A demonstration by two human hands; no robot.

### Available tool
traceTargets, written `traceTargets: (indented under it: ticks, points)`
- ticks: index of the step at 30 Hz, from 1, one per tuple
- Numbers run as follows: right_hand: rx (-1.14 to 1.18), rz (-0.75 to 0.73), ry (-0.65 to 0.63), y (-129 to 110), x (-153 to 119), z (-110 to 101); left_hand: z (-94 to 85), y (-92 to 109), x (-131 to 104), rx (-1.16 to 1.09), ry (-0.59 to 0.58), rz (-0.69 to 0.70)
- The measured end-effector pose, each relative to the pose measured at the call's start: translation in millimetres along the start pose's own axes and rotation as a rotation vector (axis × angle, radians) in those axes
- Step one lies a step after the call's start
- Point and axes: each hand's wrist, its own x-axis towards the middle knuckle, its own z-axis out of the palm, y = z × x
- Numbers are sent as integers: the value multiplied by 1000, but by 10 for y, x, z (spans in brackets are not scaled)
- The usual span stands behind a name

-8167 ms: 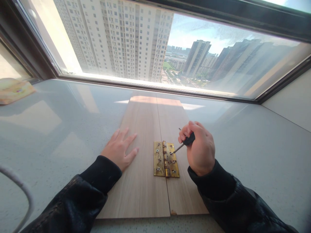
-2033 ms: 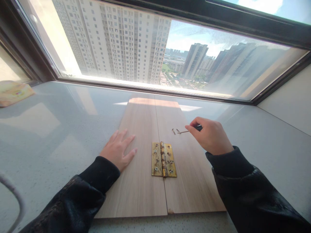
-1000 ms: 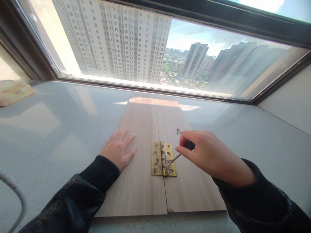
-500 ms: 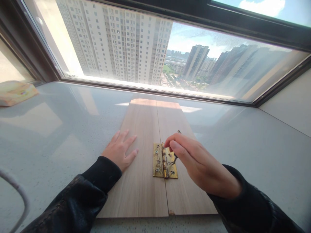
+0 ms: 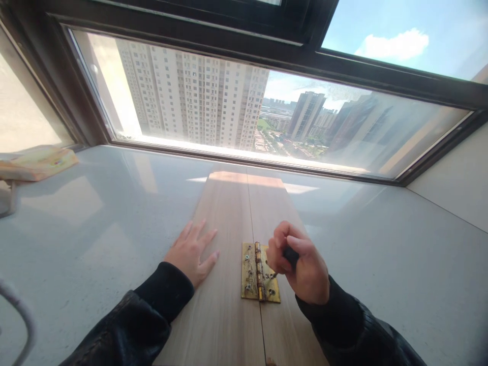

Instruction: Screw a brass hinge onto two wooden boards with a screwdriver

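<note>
My left hand [image 5: 193,252] lies flat on the left wooden board [image 5: 221,320], fingers spread. A worn brass hinge [image 5: 249,277] spans the seam between this board and the right wooden board [image 5: 285,328]. Several screws show in its leaves. My right hand [image 5: 305,269] is wrapped round the black handle of a screwdriver [image 5: 291,257] above the right leaf. The screwdriver's thin shaft slants down to that leaf, its tip by a screw there. My fingers cover part of the right leaf.
The boards lie on a pale speckled sill [image 5: 373,264] below a dark-framed window [image 5: 244,168]. A tissue pack [image 5: 41,161] sits at the far left, with a pale object beside it. A grey cable [image 5: 25,315] curves at the lower left edge.
My right hand has turned and closed round the screwdriver handle, from straighter fingers before. My left hand stays on the board. The view has tilted up, so everything sits lower.
</note>
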Motion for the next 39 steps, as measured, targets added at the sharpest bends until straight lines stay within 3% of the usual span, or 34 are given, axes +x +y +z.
traceTargets:
  ticks: [6, 10, 17, 19, 21, 23, 25, 28, 35, 39]
  points:
    - [-242, -175, 389, 208, -100, 202, 23, 6, 1, 2, 34, -3]
    - [-413, -189, 485, 223, -175, 213, 37, 4, 0, 7, 41, -2]
    - [-357, -275, 662, 279, -219, 256, 62, -2, -2, -8, 52, -4]
    - [-388, -254, 642, 266, -164, 237, 67, -4, -1, -13, 57, -3]
    - [-414, -144, 470, 221, -101, 183, 65, -2, -1, -17, 59, -5]
    - [-360, 9, 221, 168, -62, 117, 59, 5, 0, -19, 58, -11]
    - [-240, 79, 125, 139, -61, 68, 52, 13, 1, -20, 54, -14]
    - [-182, -6, 262, 165, -114, 39, 49, 17, 3, -19, 51, -15]
    - [-389, -353, 660, 254, -195, -38, 64, -2, 3, -20, 58, -11]
    - [-432, -465, 672, 247, -203, -58, 65, -3, 1, -13, 64, -9]
